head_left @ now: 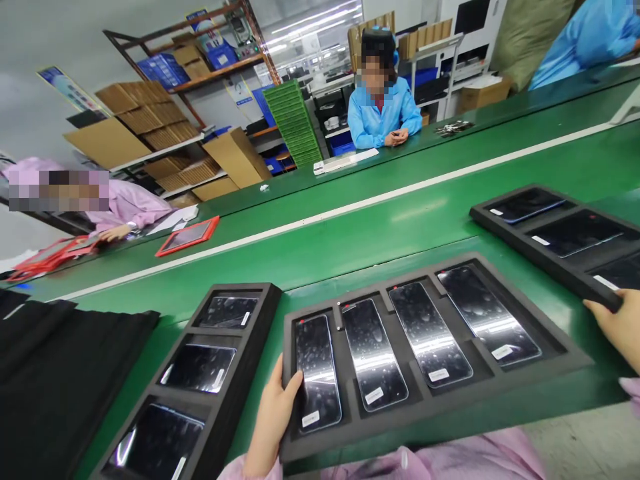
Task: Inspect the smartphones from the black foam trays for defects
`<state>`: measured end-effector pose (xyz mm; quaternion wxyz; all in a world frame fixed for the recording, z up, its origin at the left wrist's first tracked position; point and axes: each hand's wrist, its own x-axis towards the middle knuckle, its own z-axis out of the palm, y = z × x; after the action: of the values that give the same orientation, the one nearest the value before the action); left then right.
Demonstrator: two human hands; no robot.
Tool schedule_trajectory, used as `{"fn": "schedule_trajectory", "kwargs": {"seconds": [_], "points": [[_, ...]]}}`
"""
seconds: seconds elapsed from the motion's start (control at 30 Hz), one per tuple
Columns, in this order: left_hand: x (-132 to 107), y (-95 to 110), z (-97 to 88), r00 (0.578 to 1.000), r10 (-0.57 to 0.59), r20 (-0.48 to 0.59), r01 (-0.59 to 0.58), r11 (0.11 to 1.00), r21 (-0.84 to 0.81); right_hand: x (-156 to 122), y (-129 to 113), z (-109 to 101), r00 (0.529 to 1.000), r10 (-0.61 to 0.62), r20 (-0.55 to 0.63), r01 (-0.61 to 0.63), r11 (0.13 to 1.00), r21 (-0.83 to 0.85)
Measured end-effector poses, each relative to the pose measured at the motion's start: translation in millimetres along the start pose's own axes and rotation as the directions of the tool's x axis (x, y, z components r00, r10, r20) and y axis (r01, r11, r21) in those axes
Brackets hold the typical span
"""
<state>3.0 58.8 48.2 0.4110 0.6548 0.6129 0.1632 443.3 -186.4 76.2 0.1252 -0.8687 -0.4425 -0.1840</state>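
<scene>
In front of me a black foam tray (377,427) lies slightly tilted, with several phone screens (431,337) in its recesses, each bearing a small white label. My left hand (275,410) is closed around this tray's left edge, its thumb reaching over the rim beside the leftmost screen. At the far right, my right hand (617,327) grips the near corner of another foam tray (560,270) that also holds screens. Part of that hand is cut off by the frame. On my left stands a third foam tray (250,373) with screens in its compartments.
A pile of black sheets (60,380) lies at the left. Beyond the green bench (350,233) sit a co-worker in blue (383,113) and one in pink (127,200). A red-framed panel (187,237), red pieces (50,257) and small parts (453,128) lie there.
</scene>
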Motion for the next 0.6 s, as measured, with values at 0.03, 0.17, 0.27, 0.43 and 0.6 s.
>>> {"fn": "schedule_trajectory", "kwargs": {"seconds": [0.03,0.17,0.27,0.43,0.6], "points": [[3,4,2.9,0.997,0.05,-0.067,-0.044,0.995,0.088,1,-16,0,1.0,-0.011,0.026,0.011,1.0,0.007],[9,26,26.6,0.901,0.426,-0.085,-0.322,0.786,0.527,2,-60,7,0.989,-0.065,0.135,0.062,0.998,0.029],[7,46,46.0,0.872,0.467,0.146,-0.418,0.555,0.719,3,-85,20,0.957,-0.178,0.228,0.181,0.983,0.011],[1,77,45.5,0.912,0.354,0.207,-0.364,0.462,0.809,10,-116,28,0.945,-0.207,0.254,0.231,0.971,-0.069],[2,89,-3.2,0.991,0.115,0.065,-0.121,0.607,0.785,25,-85,1,0.937,0.122,0.328,-0.098,0.991,-0.089]]}}
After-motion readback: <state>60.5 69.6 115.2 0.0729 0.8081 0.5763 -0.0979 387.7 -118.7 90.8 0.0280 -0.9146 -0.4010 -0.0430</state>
